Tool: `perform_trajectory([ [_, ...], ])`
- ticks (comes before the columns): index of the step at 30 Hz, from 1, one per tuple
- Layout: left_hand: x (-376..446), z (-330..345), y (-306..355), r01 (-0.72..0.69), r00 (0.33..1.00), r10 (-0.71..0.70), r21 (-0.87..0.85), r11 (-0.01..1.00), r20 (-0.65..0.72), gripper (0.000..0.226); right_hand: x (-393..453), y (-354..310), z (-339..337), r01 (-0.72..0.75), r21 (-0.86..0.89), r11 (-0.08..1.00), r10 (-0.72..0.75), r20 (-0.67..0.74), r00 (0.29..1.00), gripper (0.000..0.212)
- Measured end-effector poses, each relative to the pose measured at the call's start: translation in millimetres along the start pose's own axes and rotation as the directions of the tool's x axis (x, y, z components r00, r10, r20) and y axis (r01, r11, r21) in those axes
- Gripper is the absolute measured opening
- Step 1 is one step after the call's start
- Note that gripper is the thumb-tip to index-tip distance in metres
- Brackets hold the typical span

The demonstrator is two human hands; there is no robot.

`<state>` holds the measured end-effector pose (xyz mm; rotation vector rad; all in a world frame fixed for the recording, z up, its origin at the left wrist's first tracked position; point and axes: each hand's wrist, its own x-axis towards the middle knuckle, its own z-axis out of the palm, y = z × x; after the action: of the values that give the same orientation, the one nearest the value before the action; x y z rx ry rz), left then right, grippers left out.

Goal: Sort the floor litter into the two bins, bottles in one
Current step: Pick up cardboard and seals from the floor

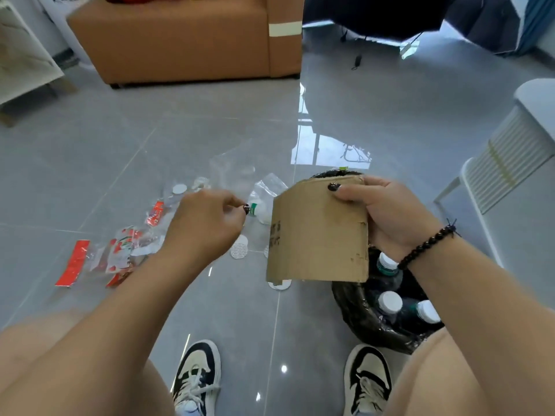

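**Card in right hand, left hand down among the litter**

Right fingers (345,190) curled over the top edge of a cardboard piece (318,232), thumb behind – a firm grip by the right hand (390,217), held upright over the near bin (387,313). Black bead bracelet (426,247) on that wrist. Under the card, a black-bagged bin with three white-capped bottles (390,304) standing inside.

Left fingers (237,205) loosely curled, tips drawn together beside a small green-banded bottle (258,210) on the floor; cannot tell whether touching or pinching it. Left hand (204,226) low over the tiles, arm stretched forward.

Around that hand – clear plastic bags (270,187), round white liners (239,250), red-printed wrappers (126,250) and a red strip (73,262) further left, all flat on grey floor (120,163).

Second bin's dark rim (333,173) just showing behind the card's top edge. Two black-and-cream shoes (198,376) at the bottom, tan sofa (186,40) far back, white slatted unit (504,163) at right.
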<state>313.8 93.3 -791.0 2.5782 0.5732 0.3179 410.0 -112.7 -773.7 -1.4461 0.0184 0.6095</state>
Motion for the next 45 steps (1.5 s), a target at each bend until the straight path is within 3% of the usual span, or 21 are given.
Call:
perform_trajectory([
  [2,-4,1,8,0.173,0.976,-0.123,-0.286,0.943,0.182,0.014,1,3,6,-0.007,0.021,1.000,0.007,-0.016,1.000,0.009],
  [5,-15,4,7,0.293,0.920,-0.130,-0.428,0.855,0.370,0.039,1,16,26,-0.011,0.031,0.999,0.014,-0.094,0.995,0.007],
  [8,-19,6,6,0.270,0.889,-0.074,-0.386,0.882,0.452,0.066,4,33,47,-0.035,0.087,0.996,0.045,-0.121,0.992,0.011],
  [12,-17,8,7,0.178,0.823,-0.046,-0.181,0.967,0.566,0.050,4,51,65,-0.098,0.278,0.956,0.128,-0.095,0.987,0.016],
  [16,-11,5,0,0.135,0.813,-0.026,-0.145,0.980,0.582,0.036,0,53,67,-0.138,0.384,0.913,0.142,0.018,0.990,0.019],
  [18,-6,3,-4,0.110,0.831,0.000,-0.165,0.980,0.556,0.030,5,44,64,-0.142,0.239,0.961,0.132,0.054,0.990,0.015],
  [20,2,2,-10,0.112,0.848,0.005,-0.188,0.976,0.530,0.030,15,37,57,-0.051,-0.131,0.990,0.055,0.030,0.998,0.022],
  [22,7,1,-16,0.103,0.855,0.013,-0.194,0.976,0.518,0.027,21,34,50,0.167,-0.516,0.840,-0.172,0.037,0.984,0.043],
  [23,9,1,-18,0.076,0.856,0.029,-0.181,0.981,0.517,0.026,22,32,47,0.270,-0.610,0.745,-0.260,0.107,0.960,0.050],
  [25,11,0,-20,0.009,0.853,0.073,-0.155,0.988,0.517,0.027,21,30,44,0.373,-0.636,0.676,-0.245,0.284,0.927,0.052],
  [27,12,-2,-21,-0.011,0.847,0.104,-0.179,0.984,0.522,0.027,19,28,45,0.401,-0.646,0.649,-0.157,0.402,0.902,0.039],
  [29,12,-5,-19,-0.014,0.837,0.128,-0.214,0.977,0.531,0.029,18,27,43,0.443,-0.655,0.613,-0.171,0.437,0.883,0.032],
  [31,11,-9,-18,-0.002,0.832,0.151,-0.270,0.963,0.534,0.034,16,22,39,0.457,-0.611,0.646,-0.215,0.429,0.878,0.031],
  [36,11,-25,-12,0.135,0.887,0.166,-0.585,0.800,0.432,0.031,15,8,22,0.401,-0.354,0.845,-0.272,0.360,0.892,0.036],
  [39,12,-26,-12,0.359,0.843,0.076,-0.663,0.656,0.532,0.043,16,10,20,0.365,-0.115,0.924,-0.327,0.255,0.910,0.033],
  [41,12,-20,-14,0.469,0.794,0.053,-0.665,0.581,0.606,0.055,17,14,23,0.419,-0.091,0.903,-0.398,0.186,0.898,0.031],
  [45,12,-17,-11,0.590,0.731,0.112,-0.706,0.392,0.673,0.072,20,18,25,0.632,-0.292,0.718,-0.601,0.198,0.774,0.037],
])
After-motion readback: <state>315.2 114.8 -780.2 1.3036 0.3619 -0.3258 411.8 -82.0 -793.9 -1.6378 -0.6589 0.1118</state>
